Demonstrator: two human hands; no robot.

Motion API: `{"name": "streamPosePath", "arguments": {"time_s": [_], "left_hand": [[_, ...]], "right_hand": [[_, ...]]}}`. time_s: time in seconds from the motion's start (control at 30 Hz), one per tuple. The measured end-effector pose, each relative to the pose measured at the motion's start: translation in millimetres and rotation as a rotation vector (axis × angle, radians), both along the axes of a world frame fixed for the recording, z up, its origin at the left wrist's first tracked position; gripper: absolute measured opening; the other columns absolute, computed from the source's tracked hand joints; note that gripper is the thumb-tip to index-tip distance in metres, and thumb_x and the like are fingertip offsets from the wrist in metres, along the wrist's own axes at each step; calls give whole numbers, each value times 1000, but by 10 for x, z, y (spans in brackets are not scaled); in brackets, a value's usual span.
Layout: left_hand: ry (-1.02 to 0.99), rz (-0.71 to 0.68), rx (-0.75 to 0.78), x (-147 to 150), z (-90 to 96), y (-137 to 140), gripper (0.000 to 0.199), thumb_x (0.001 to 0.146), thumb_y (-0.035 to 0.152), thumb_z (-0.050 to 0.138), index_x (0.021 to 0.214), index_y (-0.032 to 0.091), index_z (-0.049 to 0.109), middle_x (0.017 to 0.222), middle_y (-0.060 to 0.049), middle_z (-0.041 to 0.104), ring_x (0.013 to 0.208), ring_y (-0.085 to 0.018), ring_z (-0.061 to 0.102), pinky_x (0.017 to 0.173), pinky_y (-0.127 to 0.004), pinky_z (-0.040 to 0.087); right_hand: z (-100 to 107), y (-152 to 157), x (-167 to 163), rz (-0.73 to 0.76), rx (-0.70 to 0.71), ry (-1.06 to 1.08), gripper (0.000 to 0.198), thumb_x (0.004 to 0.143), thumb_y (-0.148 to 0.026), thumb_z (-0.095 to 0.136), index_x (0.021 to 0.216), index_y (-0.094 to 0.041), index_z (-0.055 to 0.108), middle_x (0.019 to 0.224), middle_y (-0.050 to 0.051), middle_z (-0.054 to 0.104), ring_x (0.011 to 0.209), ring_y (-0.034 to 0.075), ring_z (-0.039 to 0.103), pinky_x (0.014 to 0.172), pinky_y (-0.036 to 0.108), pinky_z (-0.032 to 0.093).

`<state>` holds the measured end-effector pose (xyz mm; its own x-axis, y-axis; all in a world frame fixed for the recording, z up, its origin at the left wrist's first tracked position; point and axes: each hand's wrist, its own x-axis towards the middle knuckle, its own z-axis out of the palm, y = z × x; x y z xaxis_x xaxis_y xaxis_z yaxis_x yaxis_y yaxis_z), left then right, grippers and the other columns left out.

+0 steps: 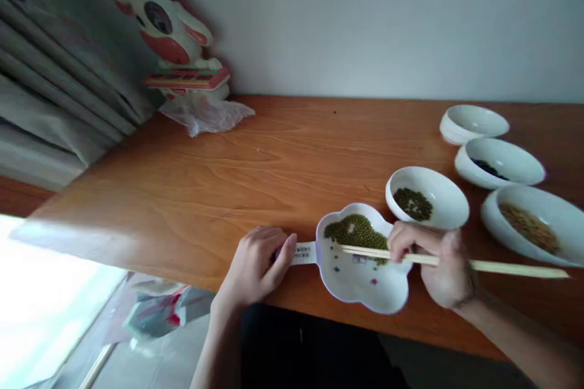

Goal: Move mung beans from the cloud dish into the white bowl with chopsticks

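Observation:
A white, cloud-shaped dish (365,285) with a purple rim and a short handle lies near the table's front edge. Green mung beans (358,232) are heaped along its far side. My left hand (260,264) is closed around the handle, on the dish's left. In my right hand (431,261) is a pair of chopsticks (497,266), their tips over the inside of the dish beside the beans. Nothing shows between the tips. Just behind my right hand stands a white bowl (447,197) with more mung beans at its bottom.
To the right stand a bowl of tan grains (566,219), a bowl with dark pieces (515,155) and another white bowl (474,121). A cow toy with a keyboard (177,42) and a clear plastic bag (210,114) sit at the back left, beside a grey curtain (55,79).

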<state>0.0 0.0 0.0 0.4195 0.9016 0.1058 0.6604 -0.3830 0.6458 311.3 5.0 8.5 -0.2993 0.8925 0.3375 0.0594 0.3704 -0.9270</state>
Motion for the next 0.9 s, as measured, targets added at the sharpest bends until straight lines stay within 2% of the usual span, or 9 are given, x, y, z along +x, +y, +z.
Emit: {"name": "streamPosePath", "arguments": {"time_s": [0.2, 0.53, 0.9], "left_hand": [[12, 11, 9, -27, 17, -12, 37, 107, 31, 41, 71, 20, 40, 68, 0, 49, 67, -15, 45, 70, -33, 32], [11, 30, 11, -60, 2, 8, 39, 107, 32, 41, 70, 20, 41, 69, 0, 50, 67, -15, 44, 70, -32, 32], [27, 32, 15, -58, -4, 14, 39, 107, 32, 41, 70, 20, 43, 69, -1, 52, 67, -16, 46, 70, -32, 33]], "right_hand": [[6, -12, 0, 14, -21, -24, 75, 101, -70, 17, 71, -24, 67, 63, 4, 59, 60, 20, 53, 59, 36, 37], [-119, 0, 10, 37, -36, -110, 75, 100, -71, 13, 77, -26, 68, 69, 7, 60, 64, 23, 54, 62, 39, 39], [-130, 28, -17, 39, -19, -23, 74, 106, -62, 15, 74, -24, 70, 66, 4, 61, 64, 20, 57, 64, 38, 39]]}}
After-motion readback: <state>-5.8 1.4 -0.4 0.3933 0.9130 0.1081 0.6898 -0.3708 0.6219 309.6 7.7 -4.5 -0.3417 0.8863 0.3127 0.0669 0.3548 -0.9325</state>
